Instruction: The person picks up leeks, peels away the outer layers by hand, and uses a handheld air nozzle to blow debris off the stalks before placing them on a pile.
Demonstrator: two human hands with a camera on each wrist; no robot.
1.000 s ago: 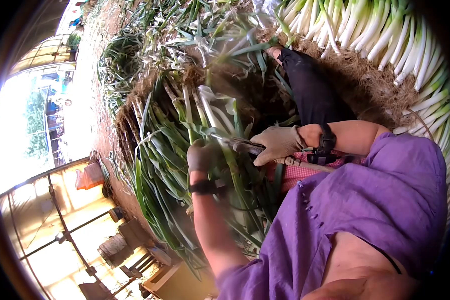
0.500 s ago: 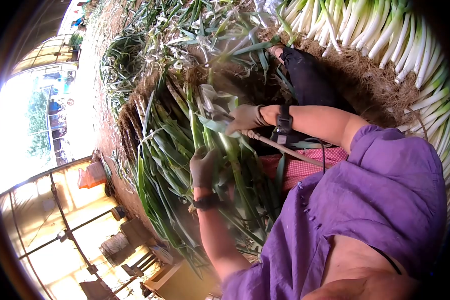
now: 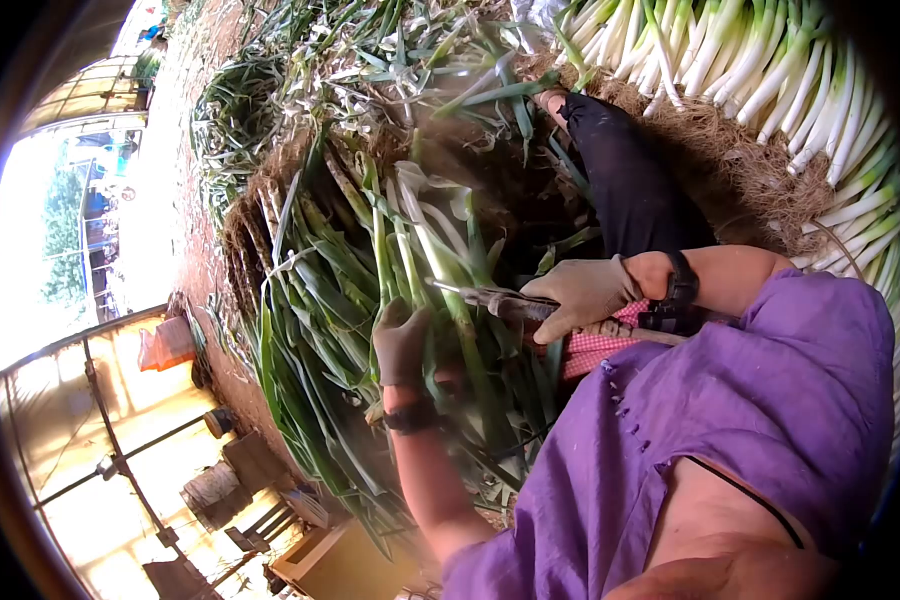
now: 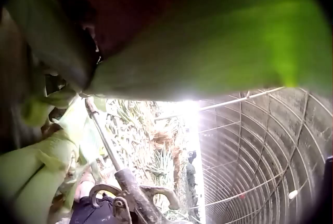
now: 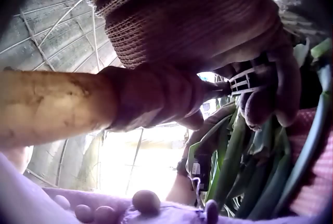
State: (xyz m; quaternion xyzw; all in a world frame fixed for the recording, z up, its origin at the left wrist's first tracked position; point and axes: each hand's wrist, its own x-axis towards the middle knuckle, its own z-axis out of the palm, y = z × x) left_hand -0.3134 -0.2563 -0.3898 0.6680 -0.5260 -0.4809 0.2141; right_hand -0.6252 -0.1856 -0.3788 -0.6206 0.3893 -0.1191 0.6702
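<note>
My gloved left hand (image 3: 402, 345) grips green onion stalks (image 3: 410, 262), their white ends and roots toward the top of the head view. To its right my gloved right hand (image 3: 582, 296) holds a metal spray gun (image 3: 518, 305), its thin nozzle pointing at the stalks. In the left wrist view the gun (image 4: 136, 199) shows below a blurred green leaf (image 4: 223, 42); the left fingers cannot be made out there. The right wrist view shows the right glove (image 5: 192, 21) curled round the gun, with a tan hose (image 5: 57, 104) behind it.
Uncleaned onions (image 3: 310, 300) lie in a heap around the left hand. White, cleaned onions (image 3: 760, 60) with bushy roots line the upper right. Leaf scraps (image 3: 260, 110) cover the ground, and an orange bag (image 3: 167, 343) lies at the left. A dark trouser leg (image 3: 625, 170) extends above the right hand.
My right hand has drawn back to the right and down from the onions, bringing the gun into clear view. The left hand keeps its grip with little movement.
</note>
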